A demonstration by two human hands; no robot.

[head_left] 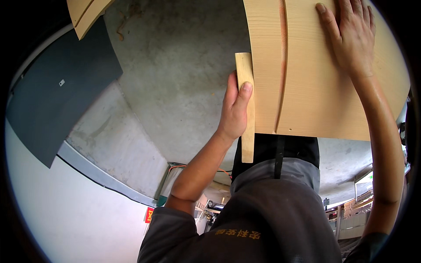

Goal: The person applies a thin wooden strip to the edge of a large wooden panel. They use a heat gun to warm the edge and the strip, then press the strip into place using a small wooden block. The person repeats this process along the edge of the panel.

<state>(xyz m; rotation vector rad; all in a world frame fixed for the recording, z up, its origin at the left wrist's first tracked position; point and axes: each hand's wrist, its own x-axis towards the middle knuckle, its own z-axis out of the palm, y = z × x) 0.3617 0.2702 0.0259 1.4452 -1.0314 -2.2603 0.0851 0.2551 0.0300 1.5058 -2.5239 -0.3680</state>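
A large pale wood-grain panel (322, 98) lies in front of my body at the upper right. A narrow groove (283, 61) runs along it near its left edge, and a small hole shows by its near edge. My left hand (234, 107) is closed round a light wooden strip (248, 140), thumb on top, held lengthwise along the panel's left edge. The strip's near end sticks out past the panel's near corner. On the panel's right part rests my right hand (354, 46), palm down and thumb apart, holding nothing; its fingertips reach the picture's upper rim.
Grey concrete floor (175, 79) shows to the left. A dark grey board (66, 87) stands out at the far left, with another wooden piece (90, 15) above it. A white wall (79, 206) is at the lower left. Shelving (353, 219) appears at the lower right.
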